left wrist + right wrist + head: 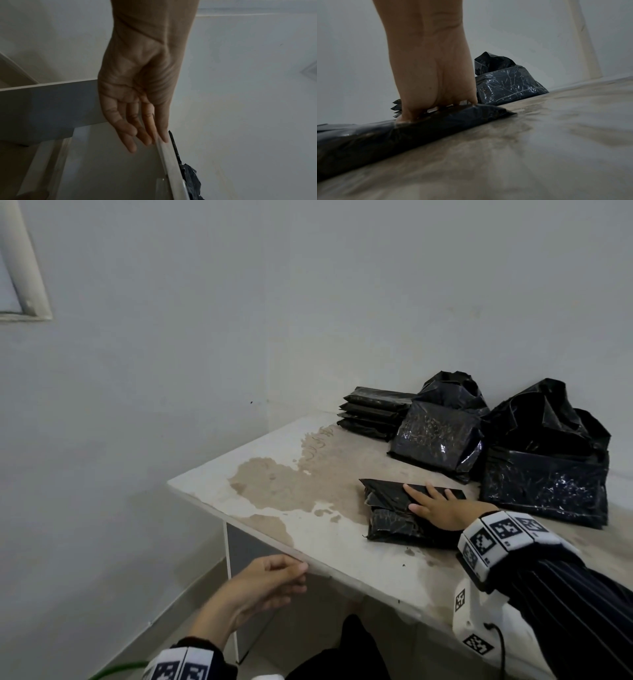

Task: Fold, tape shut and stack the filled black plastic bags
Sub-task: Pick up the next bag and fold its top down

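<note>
**Right hand flat on one folded bag, left hand at the tabletop edge**

The right hand (436,508) lies with straight, spread fingers pressed flat on top of one folded black bag (394,515), pinning its folded-over flap down; nothing is gripped. In the right wrist view the same hand (429,81) bears down on the bag (402,132), which lies flat on the stained tabletop (539,135).

The left hand (263,583) holds nothing. Its fingers are loosely curved, fingertips at the near edge of the tabletop (308,539), well to the left of the right hand and lower. The left wrist view shows this hand (135,94) with relaxed fingers (130,143) beside the tabletop's edge (171,162); whether they actually touch it is hard to tell.

Beyond the right hand's fingertips stands one stack of flat bags (371,417); about four layers show, though the exact count is unclear. Just right of that stack sits one filled bag with an open, crumpled top (438,436), leaning toward the hand; it also shows in the right wrist view (508,85). To the right of the hand, close by, stands one larger filled bag (544,477), its top loose and unfolded.

A patterned wristband (496,539) circles the right wrist above a dark striped sleeve (565,611).
</note>
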